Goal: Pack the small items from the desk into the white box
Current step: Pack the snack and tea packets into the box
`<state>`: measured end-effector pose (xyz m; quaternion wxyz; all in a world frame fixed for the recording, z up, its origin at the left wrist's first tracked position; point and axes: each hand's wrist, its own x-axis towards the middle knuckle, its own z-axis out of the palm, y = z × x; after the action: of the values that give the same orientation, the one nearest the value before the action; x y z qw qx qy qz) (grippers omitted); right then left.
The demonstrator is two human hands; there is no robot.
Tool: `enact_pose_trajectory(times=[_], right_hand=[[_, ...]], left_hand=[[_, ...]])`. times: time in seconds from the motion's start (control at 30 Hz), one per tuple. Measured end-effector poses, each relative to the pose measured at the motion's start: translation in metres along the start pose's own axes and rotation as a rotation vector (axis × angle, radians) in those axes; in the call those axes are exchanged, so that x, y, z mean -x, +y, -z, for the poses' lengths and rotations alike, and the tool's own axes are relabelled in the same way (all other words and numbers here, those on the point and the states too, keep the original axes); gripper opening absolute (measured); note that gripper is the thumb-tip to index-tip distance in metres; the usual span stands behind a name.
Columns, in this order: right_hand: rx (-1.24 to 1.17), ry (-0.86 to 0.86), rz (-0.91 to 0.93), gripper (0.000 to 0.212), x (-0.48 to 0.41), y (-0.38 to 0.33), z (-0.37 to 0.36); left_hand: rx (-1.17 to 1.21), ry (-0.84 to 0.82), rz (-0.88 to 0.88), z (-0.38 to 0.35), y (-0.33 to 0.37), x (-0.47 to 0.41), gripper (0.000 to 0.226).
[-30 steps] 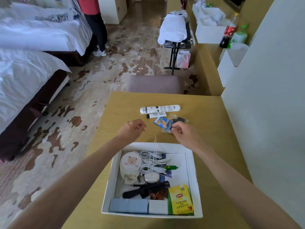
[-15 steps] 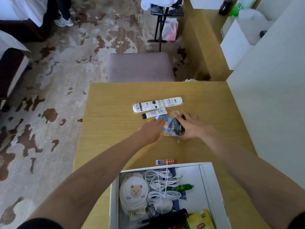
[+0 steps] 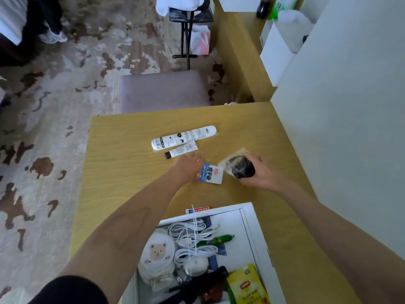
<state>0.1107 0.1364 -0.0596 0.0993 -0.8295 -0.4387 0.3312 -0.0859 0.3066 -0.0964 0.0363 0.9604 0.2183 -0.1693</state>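
On the wooden desk (image 3: 122, 163) my left hand (image 3: 189, 166) grips a small blue-and-white packet (image 3: 210, 174) by its left edge. My right hand (image 3: 259, 172) holds a clear plastic bag with a dark item inside (image 3: 237, 166). Beyond them lie a long white tube (image 3: 183, 137) and a small white tube with a black cap (image 3: 181, 149). The white box (image 3: 254, 233) stands at the near edge, holding a bear pouch (image 3: 156, 255), white cables (image 3: 192, 240), a green item (image 3: 215, 240), a black comb and a yellow tea packet (image 3: 247, 286). A red-and-white strip (image 3: 198, 209) lies just behind the box.
A grey stool (image 3: 164, 91) is pushed against the desk's far side. A white wall (image 3: 339, 106) borders the desk on the right. A folding rack (image 3: 188, 29), patterned carpet and a person's shoe (image 3: 53, 37) are farther off.
Both hands went from above the box out to the desk items. My left hand took hold of the blue packet and my right hand the plastic bag, and the two have come apart.
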Motion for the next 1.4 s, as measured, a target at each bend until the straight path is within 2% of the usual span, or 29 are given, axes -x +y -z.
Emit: enact_pose_trajectory(times=[0.1,0.3,0.4,0.53,0.7,0.83,0.93,1.0,1.1,1.17,1.27,1.33,1.4], right_hand=[[-0.086,0.093,0.070,0.100,0.023,-0.004,0.013],[-0.358,0.156,0.206,0.098,0.075,-0.032,0.040],[-0.451,0.081,0.272,0.097,0.102,-0.040,0.044],[-0.534,-0.058,0.366,0.090,0.135,-0.052,0.040],[-0.547,-0.277,0.419,0.090,0.163,-0.064,0.026],[-0.419,-0.403,0.456,0.087,0.180,-0.069,0.012],[-0.286,-0.388,0.409,0.080,0.188,-0.070,-0.006],[-0.172,-0.319,0.310,0.082,0.192,-0.070,-0.018],[0.011,-0.230,0.155,0.098,0.192,-0.070,-0.039],[0.108,-0.192,0.086,0.100,0.195,-0.074,-0.049],[0.233,-0.080,0.008,0.091,0.200,-0.082,-0.066],[0.366,0.087,0.013,0.077,0.204,-0.088,-0.076],[0.580,0.228,0.061,0.072,0.205,-0.094,-0.085]], left_hand=[[0.108,-0.031,0.132,-0.002,0.008,0.007,0.067],[0.598,0.002,0.303,0.007,0.009,0.036,0.029],[0.819,0.130,0.432,0.027,0.015,0.062,0.024],[1.293,0.384,0.461,0.070,0.042,0.115,0.019],[1.339,0.698,0.458,0.091,0.089,0.203,0.023],[1.399,0.781,0.503,0.071,0.113,0.258,0.019],[1.489,0.791,0.508,0.051,0.119,0.278,0.013],[1.500,0.732,0.520,0.037,0.119,0.283,0.014],[1.464,0.606,0.533,0.019,0.117,0.284,0.016],[1.445,0.581,0.518,0.015,0.114,0.284,0.015],[1.400,0.531,0.490,0.016,0.109,0.286,0.010],[1.337,0.469,0.448,0.016,0.107,0.286,0.008],[1.282,0.416,0.413,0.016,0.105,0.286,0.007]])
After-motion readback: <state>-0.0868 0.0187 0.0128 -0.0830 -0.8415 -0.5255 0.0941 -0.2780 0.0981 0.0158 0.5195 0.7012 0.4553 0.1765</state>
